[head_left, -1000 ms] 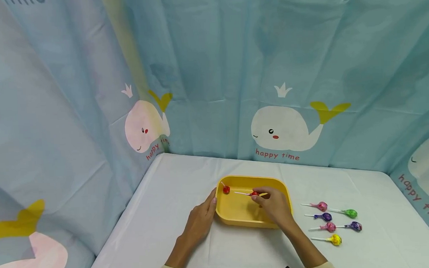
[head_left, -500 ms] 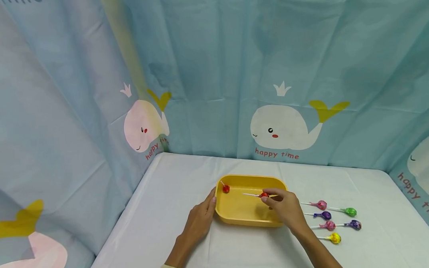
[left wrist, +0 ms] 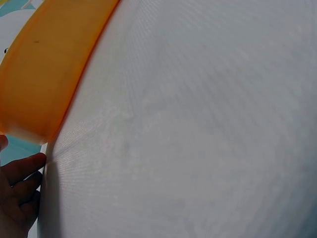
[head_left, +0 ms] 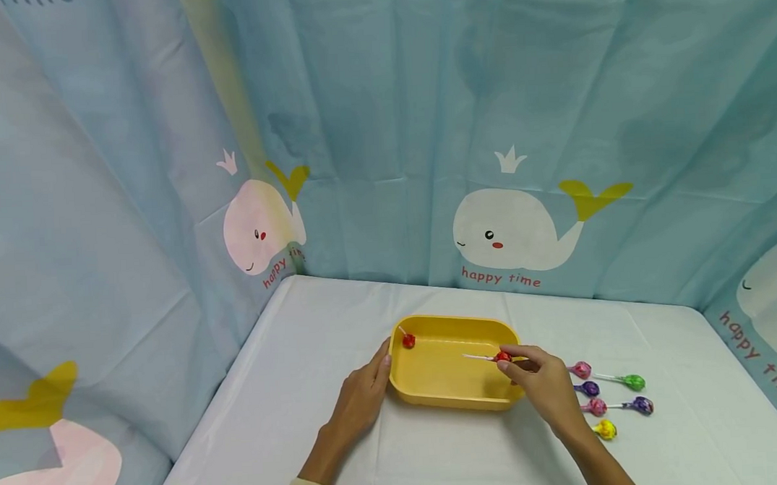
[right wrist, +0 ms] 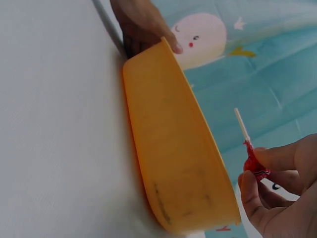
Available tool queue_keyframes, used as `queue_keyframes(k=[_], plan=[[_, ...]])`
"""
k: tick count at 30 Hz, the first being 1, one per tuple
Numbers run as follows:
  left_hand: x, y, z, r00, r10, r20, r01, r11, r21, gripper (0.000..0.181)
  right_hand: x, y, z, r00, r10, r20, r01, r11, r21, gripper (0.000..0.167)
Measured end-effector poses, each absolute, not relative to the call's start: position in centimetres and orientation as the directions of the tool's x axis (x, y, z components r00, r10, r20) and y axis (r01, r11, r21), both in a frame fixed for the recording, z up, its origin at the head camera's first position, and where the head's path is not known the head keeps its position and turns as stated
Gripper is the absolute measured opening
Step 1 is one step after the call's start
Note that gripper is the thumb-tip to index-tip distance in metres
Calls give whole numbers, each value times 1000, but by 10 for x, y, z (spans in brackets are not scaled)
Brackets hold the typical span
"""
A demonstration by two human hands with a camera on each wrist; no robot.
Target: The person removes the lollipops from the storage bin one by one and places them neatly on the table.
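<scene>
My right hand [head_left: 547, 384] pinches a red lollipop [head_left: 502, 356] by its wrapped head, over the right rim of a yellow tray [head_left: 443, 392]. The white stick points left. In the right wrist view the lollipop [right wrist: 252, 162] is held above the tray wall [right wrist: 168, 144], apart from it, between thumb and fingertips. My left hand [head_left: 361, 397] rests against the tray's left end, thumb near the rim. Its loosely bent fingers [left wrist: 27, 171] show beside the tray's end in the left wrist view. Another red lollipop [head_left: 409, 341] lies inside, in the far left corner.
Right of the tray, several lollipops lie on the white cloth: pink [head_left: 581, 369], green [head_left: 634, 382], purple [head_left: 589, 388] and yellow [head_left: 606, 429] among them. My right hand and forearm partly cover their sticks. A blue whale-print curtain [head_left: 374, 221] hangs behind the table.
My right hand has moved to the right with the red lollipop, from over the tray's middle to its right rim. The left hand stays at the tray's left end.
</scene>
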State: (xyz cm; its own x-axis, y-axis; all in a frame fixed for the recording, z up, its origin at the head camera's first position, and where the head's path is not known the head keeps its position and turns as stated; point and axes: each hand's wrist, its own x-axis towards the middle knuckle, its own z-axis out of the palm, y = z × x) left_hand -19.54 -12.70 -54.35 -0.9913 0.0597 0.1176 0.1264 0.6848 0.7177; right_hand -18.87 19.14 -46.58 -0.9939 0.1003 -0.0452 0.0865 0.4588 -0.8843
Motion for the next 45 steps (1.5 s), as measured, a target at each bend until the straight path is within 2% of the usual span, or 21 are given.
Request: queue_keyframes(k=[10,21,26,36,45], plan=[[-195,-127,-544,-990,64,122,133,682,719,53,-175,214,-463,-991,126,-37,92,458,-884,42],[-196,-127,-543,-991,68,118,132,686,716,54,-160,241,-460,-976,214,-44,153,527,-836,48],[-196,-127,-543,-991,68,113,128,681,721,54,-156,252,-460,-957,288,-29,183,523,-833,43],[-196,-127,-544,-990,70,121,137,682,719,53,-151,276,-466,-910,405,-87,296,492,-819,41],[-196,-128,-546,-991,64,115,128,685,718,54,-144,305,-474,-868,489,-91,362,498,-788,46]])
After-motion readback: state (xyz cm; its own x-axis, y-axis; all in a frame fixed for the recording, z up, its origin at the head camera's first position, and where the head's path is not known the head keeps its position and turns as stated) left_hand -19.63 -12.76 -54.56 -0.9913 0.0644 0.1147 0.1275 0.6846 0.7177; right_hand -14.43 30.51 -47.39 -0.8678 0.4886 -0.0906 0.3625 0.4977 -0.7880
